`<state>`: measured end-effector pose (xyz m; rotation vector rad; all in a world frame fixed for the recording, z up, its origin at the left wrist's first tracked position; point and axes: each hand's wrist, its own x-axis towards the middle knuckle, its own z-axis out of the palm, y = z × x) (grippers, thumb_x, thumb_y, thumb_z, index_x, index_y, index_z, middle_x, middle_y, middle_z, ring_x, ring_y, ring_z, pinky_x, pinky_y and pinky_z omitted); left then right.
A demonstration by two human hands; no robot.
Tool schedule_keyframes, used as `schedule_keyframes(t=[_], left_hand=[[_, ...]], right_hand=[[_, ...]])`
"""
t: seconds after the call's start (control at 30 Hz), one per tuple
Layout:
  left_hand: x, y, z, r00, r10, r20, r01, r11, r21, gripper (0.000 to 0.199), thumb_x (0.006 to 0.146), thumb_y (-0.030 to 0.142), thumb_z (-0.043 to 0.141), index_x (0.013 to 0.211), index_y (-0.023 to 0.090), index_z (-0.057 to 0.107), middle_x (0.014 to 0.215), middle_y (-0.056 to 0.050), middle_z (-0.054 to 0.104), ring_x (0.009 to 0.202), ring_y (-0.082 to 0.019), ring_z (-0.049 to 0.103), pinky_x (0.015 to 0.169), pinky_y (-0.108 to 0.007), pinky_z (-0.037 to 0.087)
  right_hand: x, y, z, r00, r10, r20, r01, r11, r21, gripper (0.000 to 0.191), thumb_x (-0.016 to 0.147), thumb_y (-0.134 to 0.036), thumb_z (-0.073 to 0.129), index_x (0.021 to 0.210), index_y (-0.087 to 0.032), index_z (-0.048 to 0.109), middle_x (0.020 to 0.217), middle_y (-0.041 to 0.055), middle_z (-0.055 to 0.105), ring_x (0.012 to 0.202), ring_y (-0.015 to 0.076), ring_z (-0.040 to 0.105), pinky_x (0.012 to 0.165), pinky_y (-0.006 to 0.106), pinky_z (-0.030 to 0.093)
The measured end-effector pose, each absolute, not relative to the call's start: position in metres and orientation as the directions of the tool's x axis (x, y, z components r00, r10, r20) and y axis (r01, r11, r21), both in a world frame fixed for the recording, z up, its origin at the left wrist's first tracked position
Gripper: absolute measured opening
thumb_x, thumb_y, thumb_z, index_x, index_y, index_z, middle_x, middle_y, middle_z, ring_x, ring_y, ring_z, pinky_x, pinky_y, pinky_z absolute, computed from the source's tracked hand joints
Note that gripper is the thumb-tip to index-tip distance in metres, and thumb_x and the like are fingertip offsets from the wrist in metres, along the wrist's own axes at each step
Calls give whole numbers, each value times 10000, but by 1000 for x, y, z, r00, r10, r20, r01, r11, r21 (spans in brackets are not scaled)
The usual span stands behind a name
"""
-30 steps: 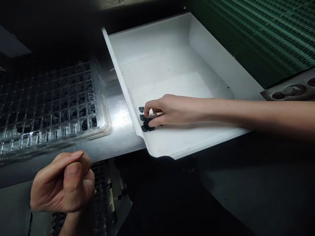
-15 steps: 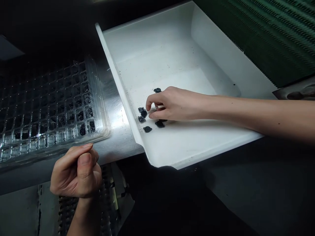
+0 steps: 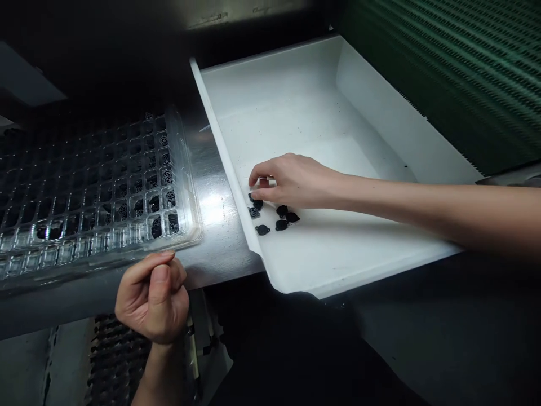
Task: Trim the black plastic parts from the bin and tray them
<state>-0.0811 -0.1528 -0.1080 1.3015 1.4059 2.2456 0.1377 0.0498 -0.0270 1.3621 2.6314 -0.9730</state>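
Note:
Several small flat black parts, round with little ears, lie near the left wall of a white plastic bin (image 3: 338, 248). My right hand (image 3: 291, 180) reaches over them from the right. Its thumb and forefinger are curled with a gap between the tips, the thumb close above a black part (image 3: 257, 204); whether it touches is unclear. Closer to me lie another black part (image 3: 262, 230) and a small cluster including one part (image 3: 292, 217). Low on the left, my left hand (image 3: 154, 296) is closed, thumb against curled fingers; anything inside is hidden.
A clear plastic tray (image 3: 192, 225) with many pockets stands left of the bin on a metal surface (image 3: 220, 248). Black parts sit in several pockets at its right side. Green ridged material (image 3: 473, 84) lies beyond the bin on the right.
The view has shifted slightly. My right hand has moved left within the bin, over the parts by the wall, uncovering more of the nearer cluster. My left hand stays closed.

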Motion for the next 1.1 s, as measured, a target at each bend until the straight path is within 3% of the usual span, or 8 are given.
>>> schedule_keyframes(t=[0.13,0.27,0.37,0.5,0.6,0.8,0.97,1.1], left_hand=[[-71,-159,-117,-570,663,485,168,-484,859,148,1005,146,755,1096,163,871,613,25,549,486,-81,444,477,-209,381],[-68,-161,-125,-586,682,438,162,-431,888,116,1031,181,767,1094,173,863,655,20,588,512,-79,484,497,-199,402],[-68,-164,-128,-585,710,392,161,-372,914,110,1057,238,767,1088,175,852,727,3,634,549,-82,520,514,-200,420],[-70,-172,-132,-573,724,384,236,-304,923,142,1079,275,750,1109,175,846,796,-18,672,599,-96,557,552,-217,456],[-71,-174,-137,-575,702,420,308,-290,906,164,1073,306,753,1107,177,848,802,-22,686,619,-113,586,583,-235,493],[-71,-172,-145,-559,694,454,387,-266,883,212,1075,353,745,1124,173,844,812,-40,722,676,-158,665,648,-273,561],[-68,-171,-139,-475,715,513,453,-302,839,161,1093,263,716,1150,197,851,923,-46,777,705,-140,682,680,-253,560],[-65,-169,-130,-458,716,527,481,-299,824,152,1094,208,710,1164,199,845,1003,-50,802,727,-124,688,679,-230,552]], right_hand=[[131,51,-40,-615,727,-306,749,417,-515,113,1076,-249,866,1105,-196,770,1036,3,745,813,197,641,643,361,432],[131,47,-38,-630,706,-325,731,397,-555,143,995,-63,798,972,-186,728,956,-7,723,750,171,598,629,344,408],[133,44,-34,-631,699,-338,719,363,-593,151,971,-42,758,937,-184,722,906,-6,708,708,165,581,639,335,399],[144,47,-32,-627,719,-301,681,318,-660,101,965,-104,758,945,-202,744,857,-11,672,638,155,523,622,336,370],[153,54,-31,-641,746,-182,579,314,-752,19,962,-224,789,969,-212,777,901,15,666,706,174,532,638,344,385],[160,56,-17,-576,816,42,387,317,-866,410,919,-486,871,1252,-249,848,1043,58,720,730,189,506,684,374,426],[158,39,-2,-542,837,71,375,316,-871,332,947,-550,877,1102,-257,890,672,9,511,618,191,422,588,362,351],[157,32,1,-532,845,50,327,259,-909,276,931,-520,913,1000,-258,865,709,33,574,616,195,472,535,345,372]])
